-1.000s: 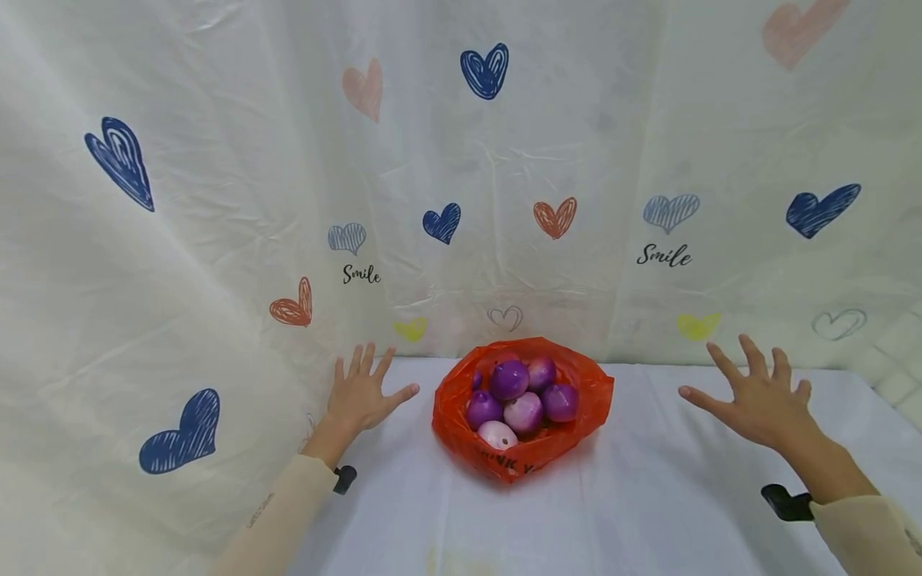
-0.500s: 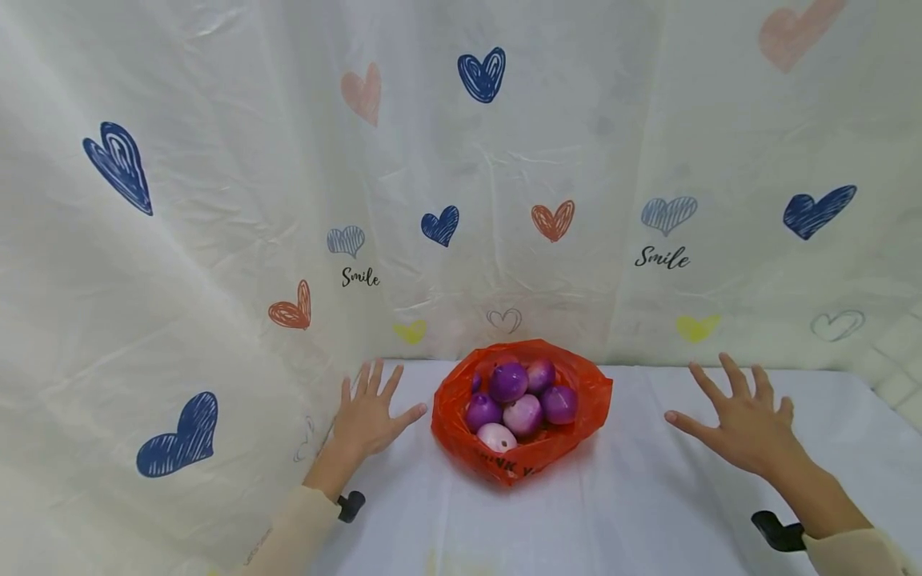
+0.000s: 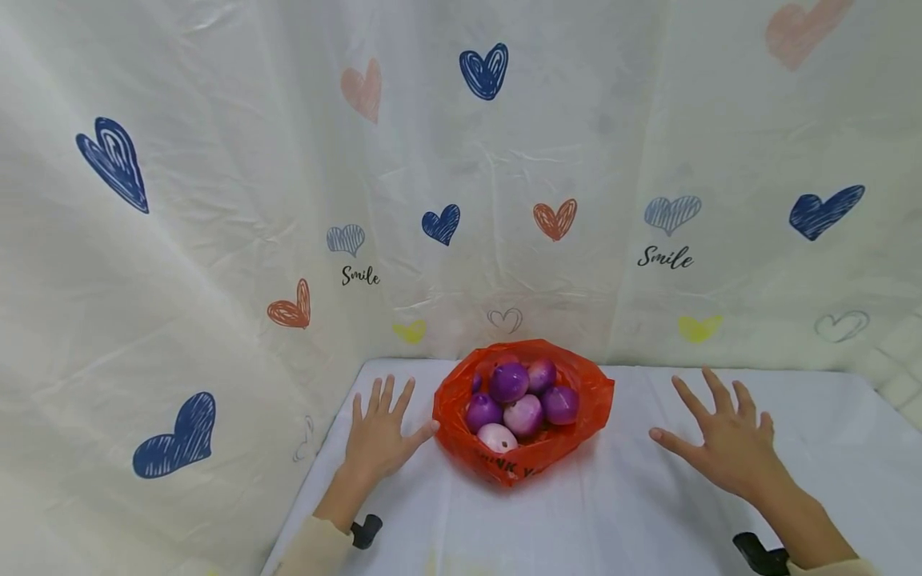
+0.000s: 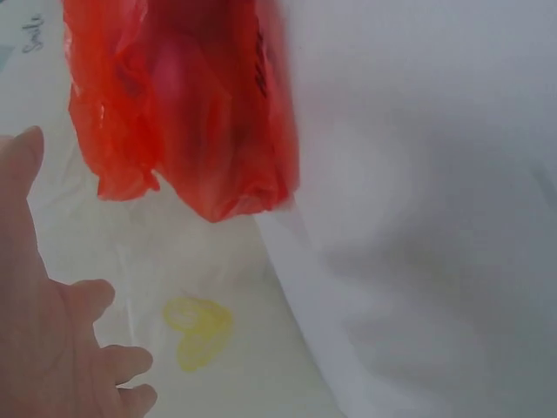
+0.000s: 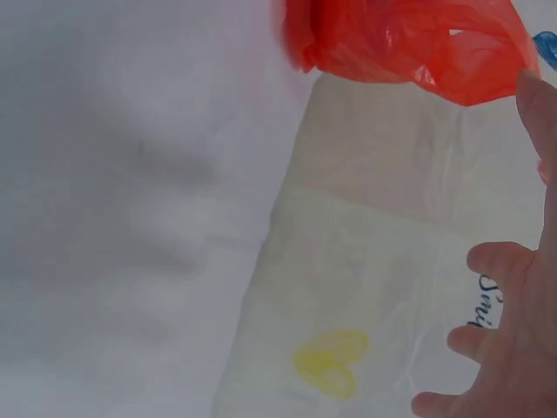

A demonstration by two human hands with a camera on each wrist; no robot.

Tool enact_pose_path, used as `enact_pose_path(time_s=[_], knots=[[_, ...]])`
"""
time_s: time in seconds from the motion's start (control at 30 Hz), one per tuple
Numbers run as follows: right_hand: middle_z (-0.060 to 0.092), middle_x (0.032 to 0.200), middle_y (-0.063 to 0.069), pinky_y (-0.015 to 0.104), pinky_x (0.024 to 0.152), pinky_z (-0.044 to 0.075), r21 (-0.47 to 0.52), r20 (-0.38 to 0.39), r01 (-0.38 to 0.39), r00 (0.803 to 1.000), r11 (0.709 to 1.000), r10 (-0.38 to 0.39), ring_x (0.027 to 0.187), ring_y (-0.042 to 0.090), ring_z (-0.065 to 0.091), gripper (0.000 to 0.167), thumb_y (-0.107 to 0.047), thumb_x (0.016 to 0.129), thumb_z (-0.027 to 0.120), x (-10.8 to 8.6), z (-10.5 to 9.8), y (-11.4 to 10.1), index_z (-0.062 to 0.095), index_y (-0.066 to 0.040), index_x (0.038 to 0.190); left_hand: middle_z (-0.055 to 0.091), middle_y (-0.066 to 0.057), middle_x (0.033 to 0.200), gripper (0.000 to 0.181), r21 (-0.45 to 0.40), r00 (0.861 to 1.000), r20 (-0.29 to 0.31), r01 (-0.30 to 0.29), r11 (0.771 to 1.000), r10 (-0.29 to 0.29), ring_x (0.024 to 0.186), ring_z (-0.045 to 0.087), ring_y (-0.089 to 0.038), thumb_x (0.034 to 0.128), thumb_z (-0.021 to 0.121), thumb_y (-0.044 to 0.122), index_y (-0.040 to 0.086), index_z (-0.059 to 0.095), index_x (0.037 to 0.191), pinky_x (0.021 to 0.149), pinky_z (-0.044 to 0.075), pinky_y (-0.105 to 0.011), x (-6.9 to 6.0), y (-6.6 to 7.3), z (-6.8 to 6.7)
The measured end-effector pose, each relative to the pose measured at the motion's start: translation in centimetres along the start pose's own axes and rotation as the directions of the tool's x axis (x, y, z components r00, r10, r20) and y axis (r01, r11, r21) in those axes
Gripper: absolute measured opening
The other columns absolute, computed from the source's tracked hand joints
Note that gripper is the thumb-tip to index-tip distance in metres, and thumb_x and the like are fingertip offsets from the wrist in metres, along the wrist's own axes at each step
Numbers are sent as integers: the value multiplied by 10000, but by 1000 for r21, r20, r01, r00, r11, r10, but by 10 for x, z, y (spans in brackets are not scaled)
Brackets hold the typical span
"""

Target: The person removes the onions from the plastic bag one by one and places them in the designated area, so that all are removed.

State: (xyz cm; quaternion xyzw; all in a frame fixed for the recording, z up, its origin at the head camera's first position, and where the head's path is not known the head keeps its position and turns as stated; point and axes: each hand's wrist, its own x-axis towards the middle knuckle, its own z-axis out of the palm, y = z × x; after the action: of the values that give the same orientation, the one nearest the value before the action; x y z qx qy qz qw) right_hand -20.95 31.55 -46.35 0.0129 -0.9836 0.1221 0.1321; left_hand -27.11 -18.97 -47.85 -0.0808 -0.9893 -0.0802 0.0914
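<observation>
In the head view a red plastic bag (image 3: pixel 461 448) with its mouth spread wide stands on the table, and several purple onions (image 3: pixel 523 414) lie heaped inside it. My left hand (image 3: pixel 379 438) hovers left of the bag with fingers spread, its thumb tip close to the bag's edge. Farther off on the right, my right hand (image 3: pixel 735 448) is held above the table, fingers spread and holding nothing. The left wrist view has the bag's side (image 4: pixel 209 113) beyond the left hand (image 4: pixel 52 348). In the right wrist view, the right hand (image 5: pixel 522 322) is apart from the bag (image 5: pixel 383 43).
A white cloth covers the table (image 3: pixel 562 528). Behind and to the left hangs a pale curtain (image 3: pixel 461 160) printed with hearts and "Smile". White tiles (image 3: pixel 900 376) show at the right edge.
Both hands have come inward toward the bag and lower in the head view, fingers still spread. The bag and onions have stayed in place.
</observation>
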Motion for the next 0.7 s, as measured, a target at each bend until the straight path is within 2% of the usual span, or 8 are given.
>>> enact_pose_path(time_s=[0.23, 0.4, 0.57, 0.7], knots=[[166, 1614, 333, 876, 968, 174, 88, -59, 48, 997, 995, -43, 1409, 657, 135, 961, -648, 885, 655, -9, 11, -12, 250, -186, 1624, 193, -114, 1714, 966, -53, 1000, -25, 18, 998, -19, 1594, 109, -394, 853, 376, 881, 317, 245, 1626, 1236, 46, -684, -8, 15, 6], [264, 1565, 346, 840, 982, 212, 196, -112, 58, 993, 979, -37, 1384, 625, 211, 853, -549, 927, 666, -8, 18, -29, 326, -134, 1590, 226, -133, 1703, 926, -141, 998, -52, 28, 990, -36, 1584, 144, -414, 884, 415, 832, 298, 263, 1625, 1238, 82, -676, -7, 26, 11], [344, 1532, 316, 834, 969, 249, 307, -140, 15, 990, 952, 29, 1364, 577, 261, 766, -518, 948, 648, -1, 17, -54, 416, -68, 1523, 365, -154, 1640, 866, -252, 994, -74, 60, 966, -81, 1526, 297, -418, 913, 508, 741, 262, 320, 1610, 1215, 206, -670, -3, 36, 13], [397, 1511, 284, 808, 977, 269, 412, -189, 29, 981, 911, 54, 1369, 531, 286, 689, -445, 955, 665, 5, 13, -71, 462, -46, 1479, 487, -154, 1546, 781, -361, 986, -106, 85, 929, -131, 1424, 444, -389, 940, 592, 623, 228, 387, 1581, 1154, 342, -657, 1, 43, 14]])
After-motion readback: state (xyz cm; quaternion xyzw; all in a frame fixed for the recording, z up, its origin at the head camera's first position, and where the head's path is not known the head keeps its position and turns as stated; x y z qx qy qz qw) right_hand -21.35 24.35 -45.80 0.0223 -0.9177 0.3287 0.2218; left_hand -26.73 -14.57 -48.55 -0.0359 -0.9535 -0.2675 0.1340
